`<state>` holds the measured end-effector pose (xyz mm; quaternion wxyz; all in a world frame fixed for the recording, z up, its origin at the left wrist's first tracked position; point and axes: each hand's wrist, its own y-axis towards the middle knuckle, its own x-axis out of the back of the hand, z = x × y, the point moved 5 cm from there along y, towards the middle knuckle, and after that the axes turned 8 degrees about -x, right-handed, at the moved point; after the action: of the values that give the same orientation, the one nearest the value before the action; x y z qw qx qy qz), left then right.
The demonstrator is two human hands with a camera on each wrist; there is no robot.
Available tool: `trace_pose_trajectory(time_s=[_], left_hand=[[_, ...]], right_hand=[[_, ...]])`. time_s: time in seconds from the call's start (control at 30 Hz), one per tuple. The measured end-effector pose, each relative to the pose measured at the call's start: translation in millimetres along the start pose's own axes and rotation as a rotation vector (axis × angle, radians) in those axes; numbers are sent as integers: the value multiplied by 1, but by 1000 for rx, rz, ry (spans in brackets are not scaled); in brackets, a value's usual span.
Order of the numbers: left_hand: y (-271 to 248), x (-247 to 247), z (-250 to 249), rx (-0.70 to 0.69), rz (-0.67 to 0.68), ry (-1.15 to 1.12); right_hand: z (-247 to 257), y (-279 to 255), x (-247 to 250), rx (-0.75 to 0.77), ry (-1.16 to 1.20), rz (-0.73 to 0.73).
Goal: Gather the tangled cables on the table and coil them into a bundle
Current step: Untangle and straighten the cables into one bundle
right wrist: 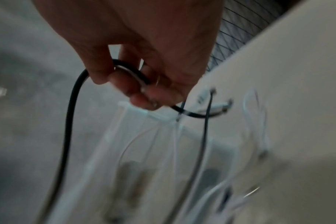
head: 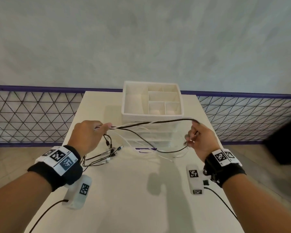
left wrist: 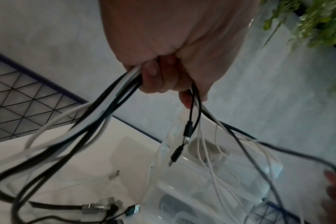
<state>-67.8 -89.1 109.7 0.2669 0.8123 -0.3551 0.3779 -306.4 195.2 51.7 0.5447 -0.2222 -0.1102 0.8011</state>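
Note:
Black and white cables point(head: 151, 123) stretch in the air between both hands above a white table point(head: 133, 190). My left hand point(head: 89, 133) grips a bunch of them in its fist; in the left wrist view the cables point(left wrist: 105, 103) run out of the fist point(left wrist: 163, 72) on both sides, with plugs point(left wrist: 187, 133) dangling. My right hand point(head: 198, 138) holds the black cable point(right wrist: 73, 106) looped through its curled fingers point(right wrist: 144, 91). Slack white and black strands point(head: 141, 153) sag down onto the table, with several plug ends point(head: 112, 152) lying below the left hand.
A white organiser tray point(head: 151, 115) with compartments sits on a clear drawer unit point(head: 149, 137) at the table's far middle, right behind the cables. A purple-framed wire fence point(head: 32, 115) runs behind the table. Green leaves point(left wrist: 316, 22) show in the left wrist view.

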Motion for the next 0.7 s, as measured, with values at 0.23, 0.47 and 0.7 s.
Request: trace_pose_trajectory(time_s=[0.23, 0.47, 0.7], left_hand=[[7, 31, -3, 20, -66, -44], [5, 33, -3, 72, -32, -94], [2, 8, -32, -63, 176, -94]], right_hand=[[-54, 9, 49, -12, -1379, -56], [-45, 18, 78, -89, -1536, -150], [-9, -23, -25, 184, -1438, 239]])
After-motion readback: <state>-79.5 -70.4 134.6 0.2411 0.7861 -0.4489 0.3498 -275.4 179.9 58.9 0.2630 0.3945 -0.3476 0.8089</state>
